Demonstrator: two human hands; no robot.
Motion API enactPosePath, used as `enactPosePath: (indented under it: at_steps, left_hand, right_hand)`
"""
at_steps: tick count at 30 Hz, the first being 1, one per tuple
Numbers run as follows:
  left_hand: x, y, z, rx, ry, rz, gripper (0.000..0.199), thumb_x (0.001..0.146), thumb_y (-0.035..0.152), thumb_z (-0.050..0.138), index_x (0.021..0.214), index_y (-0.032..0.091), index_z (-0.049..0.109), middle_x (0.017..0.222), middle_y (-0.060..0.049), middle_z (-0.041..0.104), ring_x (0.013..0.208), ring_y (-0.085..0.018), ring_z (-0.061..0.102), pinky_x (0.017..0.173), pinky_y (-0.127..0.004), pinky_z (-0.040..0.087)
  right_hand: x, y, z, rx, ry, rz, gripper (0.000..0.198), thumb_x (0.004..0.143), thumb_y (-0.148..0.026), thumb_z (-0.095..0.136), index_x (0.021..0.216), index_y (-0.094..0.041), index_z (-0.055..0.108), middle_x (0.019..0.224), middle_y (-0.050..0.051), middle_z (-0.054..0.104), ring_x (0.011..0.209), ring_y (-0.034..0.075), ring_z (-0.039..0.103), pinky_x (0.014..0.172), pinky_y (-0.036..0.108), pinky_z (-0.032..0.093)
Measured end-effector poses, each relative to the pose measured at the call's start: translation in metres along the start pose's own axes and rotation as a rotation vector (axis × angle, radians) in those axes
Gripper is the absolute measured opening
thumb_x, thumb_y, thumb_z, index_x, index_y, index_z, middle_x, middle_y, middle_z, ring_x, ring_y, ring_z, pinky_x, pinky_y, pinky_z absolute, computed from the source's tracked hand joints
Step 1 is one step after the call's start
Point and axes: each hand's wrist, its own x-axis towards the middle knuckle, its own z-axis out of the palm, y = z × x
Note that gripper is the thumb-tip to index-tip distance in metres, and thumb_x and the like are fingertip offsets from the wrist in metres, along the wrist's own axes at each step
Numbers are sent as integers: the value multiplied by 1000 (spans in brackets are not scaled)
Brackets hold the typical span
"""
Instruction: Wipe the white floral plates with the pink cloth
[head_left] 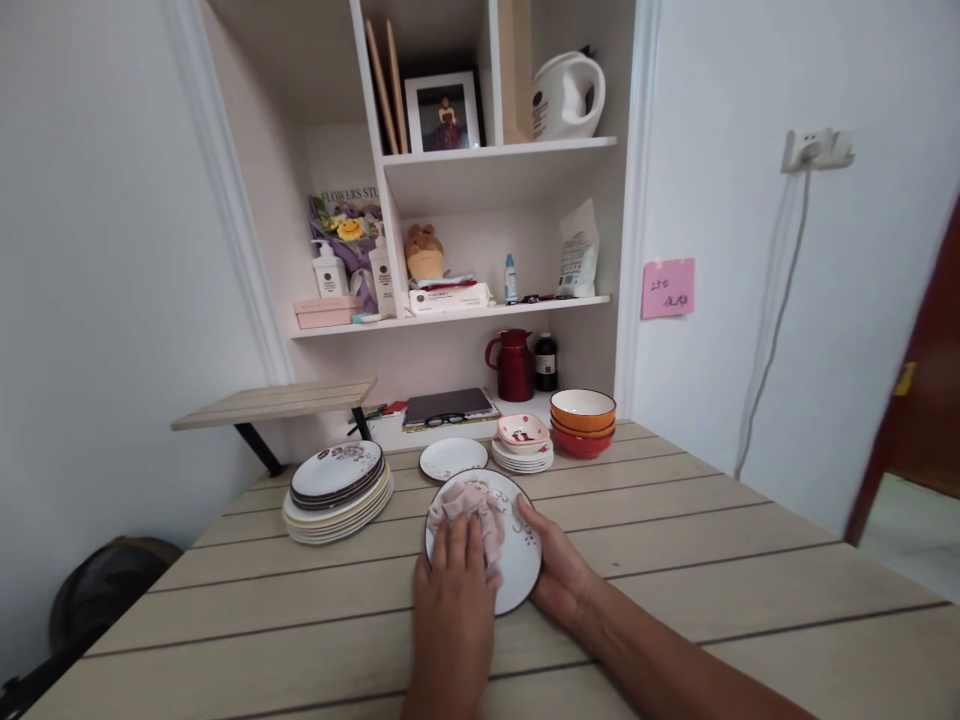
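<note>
My right hand (564, 572) grips a white plate (517, 570) by its right edge, thumb on the face and fingers behind. The plate has a dark rim and a brown floral print, and it is tilted up toward me above the table. My left hand (456, 570) presses a crumpled pale pink cloth (474, 505) onto the upper left of the plate, its fingers lying over the cloth. Just behind the held plate, a smaller white plate (453, 458) lies on the table.
On the wooden table (300, 620), a stack of plates (337, 490) stands at left. Small plates (523, 458) topped by a square dish (523, 430), and orange and red bowls (583, 422), stand at the back right. A raised wooden shelf (277, 402) and a red jug (515, 365) are behind.
</note>
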Motion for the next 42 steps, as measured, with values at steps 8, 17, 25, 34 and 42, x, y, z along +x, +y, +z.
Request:
enactPosePath:
  at_steps: [8, 17, 25, 34, 42]
  left_hand:
    - [-1, 3, -12, -243, 19, 29, 41, 81, 32, 59, 121, 24, 59, 125, -8, 59, 115, -28, 49, 97, -49, 38]
    - [-1, 5, -10, -377, 71, 103, 28, 83, 22, 54, 98, 39, 69, 121, 1, 59, 114, -25, 47, 100, -53, 30]
    - [8, 1, -17, -97, 114, 48, 47, 79, 14, 60, 112, 47, 61, 141, 7, 46, 132, -28, 34, 107, -58, 21]
    - [8, -11, -15, -24, 85, -98, 34, 83, 24, 58, 115, 33, 61, 114, -6, 59, 106, -25, 52, 94, -44, 38]
    - [-1, 5, 6, -205, 54, 176, 30, 82, 20, 57, 109, 32, 64, 120, -5, 55, 110, -23, 49, 94, -41, 41]
  right_hand:
    - [0, -5, -3, 9, -65, 39, 60, 87, -50, 50, 123, -3, 55, 111, 19, 69, 107, 26, 63, 101, 38, 40]
    - [-2, -9, -2, -8, -87, 47, 65, 86, -53, 48, 123, 0, 54, 112, 21, 67, 106, 28, 62, 99, 39, 40]
    - [-9, -1, 10, -36, -121, 70, 56, 87, -48, 50, 124, -6, 55, 112, 16, 68, 102, 25, 64, 93, 37, 44]
    - [-1, 9, 5, 22, -5, 26, 43, 86, -41, 54, 114, -9, 61, 101, 13, 73, 92, 23, 67, 90, 35, 46]
    - [-4, 2, 3, -70, 117, 80, 38, 81, -47, 59, 88, -10, 65, 80, 11, 73, 80, 23, 68, 79, 34, 49]
